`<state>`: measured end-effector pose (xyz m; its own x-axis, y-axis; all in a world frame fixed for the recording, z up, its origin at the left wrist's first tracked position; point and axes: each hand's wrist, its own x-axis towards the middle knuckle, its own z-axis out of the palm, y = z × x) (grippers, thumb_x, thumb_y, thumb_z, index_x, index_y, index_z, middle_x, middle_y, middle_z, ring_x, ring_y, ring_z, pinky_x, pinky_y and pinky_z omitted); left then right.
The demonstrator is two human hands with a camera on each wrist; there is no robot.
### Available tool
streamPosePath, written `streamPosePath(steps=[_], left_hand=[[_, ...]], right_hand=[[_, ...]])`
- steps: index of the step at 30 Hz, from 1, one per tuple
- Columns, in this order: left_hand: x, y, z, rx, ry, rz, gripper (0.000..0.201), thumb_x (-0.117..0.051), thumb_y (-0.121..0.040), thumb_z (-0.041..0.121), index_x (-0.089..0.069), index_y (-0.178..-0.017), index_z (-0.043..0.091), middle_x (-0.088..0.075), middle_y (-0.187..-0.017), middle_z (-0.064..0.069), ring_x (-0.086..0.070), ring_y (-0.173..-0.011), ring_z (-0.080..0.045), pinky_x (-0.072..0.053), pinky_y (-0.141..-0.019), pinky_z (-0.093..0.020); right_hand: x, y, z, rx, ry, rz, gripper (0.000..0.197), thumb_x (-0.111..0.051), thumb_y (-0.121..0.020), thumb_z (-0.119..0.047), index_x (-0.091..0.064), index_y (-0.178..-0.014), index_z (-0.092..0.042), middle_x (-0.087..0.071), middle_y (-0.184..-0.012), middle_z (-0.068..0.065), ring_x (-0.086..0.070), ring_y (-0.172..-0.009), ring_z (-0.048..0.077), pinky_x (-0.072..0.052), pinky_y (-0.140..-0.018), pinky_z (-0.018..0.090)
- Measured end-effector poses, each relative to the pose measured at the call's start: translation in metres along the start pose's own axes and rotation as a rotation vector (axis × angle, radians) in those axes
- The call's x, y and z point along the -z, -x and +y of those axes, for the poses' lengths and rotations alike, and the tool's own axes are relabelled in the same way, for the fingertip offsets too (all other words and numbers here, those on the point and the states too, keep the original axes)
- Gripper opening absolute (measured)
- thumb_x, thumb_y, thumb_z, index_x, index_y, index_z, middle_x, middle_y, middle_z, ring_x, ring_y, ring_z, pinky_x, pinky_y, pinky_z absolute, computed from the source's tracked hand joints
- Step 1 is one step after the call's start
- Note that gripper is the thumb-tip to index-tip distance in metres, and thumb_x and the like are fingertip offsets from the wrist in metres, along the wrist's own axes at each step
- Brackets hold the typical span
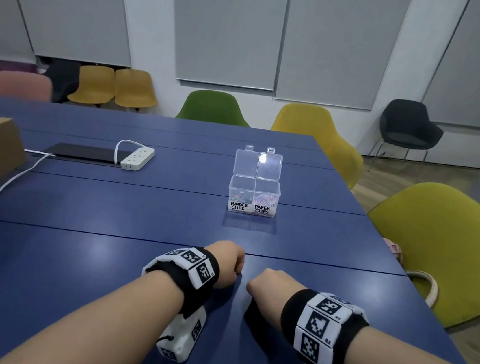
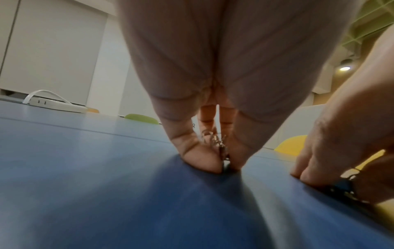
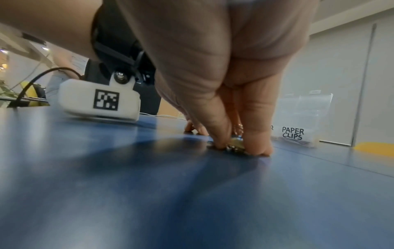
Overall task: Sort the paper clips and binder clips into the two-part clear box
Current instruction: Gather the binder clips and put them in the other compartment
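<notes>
clear box [image 1: 253,195] mid-table, lids up, both hands [image 1: 227,263] near edge

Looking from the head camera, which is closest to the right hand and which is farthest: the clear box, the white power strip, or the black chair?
1. The clear box, straight ahead of the right hand on the blue table.
2. The white power strip, farther back and off to the left on the table.
3. The black chair, beyond the table by the far wall, to the right.
</notes>
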<state>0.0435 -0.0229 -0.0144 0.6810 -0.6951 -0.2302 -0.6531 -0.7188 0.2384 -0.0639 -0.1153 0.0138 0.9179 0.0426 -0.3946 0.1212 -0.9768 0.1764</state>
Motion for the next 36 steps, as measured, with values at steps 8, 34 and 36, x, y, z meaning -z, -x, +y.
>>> streamPosePath(steps=[8,34,36], left_hand=[[0.014,-0.016,-0.007,0.051,0.054,-0.186,0.020,-0.060,-0.076,0.009,-0.053,-0.062,0.020,-0.063,-0.074,-0.002,-0.054,-0.053,-0.013,-0.052,-0.068,-0.027],[0.108,-0.166,-0.037,0.173,0.268,0.322,0.027,-0.062,-0.085,0.007,-0.067,-0.110,0.016,-0.063,-0.118,-0.005,-0.063,-0.105,-0.023,-0.055,-0.086,-0.029],[0.107,-0.163,-0.043,0.148,0.266,0.377,0.026,-0.055,-0.087,0.006,-0.069,-0.107,0.017,-0.065,-0.116,-0.003,-0.063,-0.106,-0.020,-0.049,-0.085,-0.023]], right_hand=[[0.006,-0.009,0.013,-0.053,-0.074,0.045,0.024,-0.039,-0.092,0.001,-0.038,-0.071,-0.010,-0.029,-0.068,0.005,-0.058,-0.103,0.036,-0.038,-0.074,0.033],[-0.005,-0.069,0.108,-0.082,-0.415,0.124,0.022,-0.043,-0.083,-0.004,-0.058,-0.091,-0.016,-0.032,-0.071,0.003,-0.053,-0.092,0.022,-0.030,-0.071,0.024],[0.006,-0.072,0.114,-0.115,-0.556,0.202,0.019,-0.048,-0.075,-0.008,-0.048,-0.063,-0.023,-0.047,-0.070,-0.003,-0.056,-0.079,0.020,-0.037,-0.062,0.019]])
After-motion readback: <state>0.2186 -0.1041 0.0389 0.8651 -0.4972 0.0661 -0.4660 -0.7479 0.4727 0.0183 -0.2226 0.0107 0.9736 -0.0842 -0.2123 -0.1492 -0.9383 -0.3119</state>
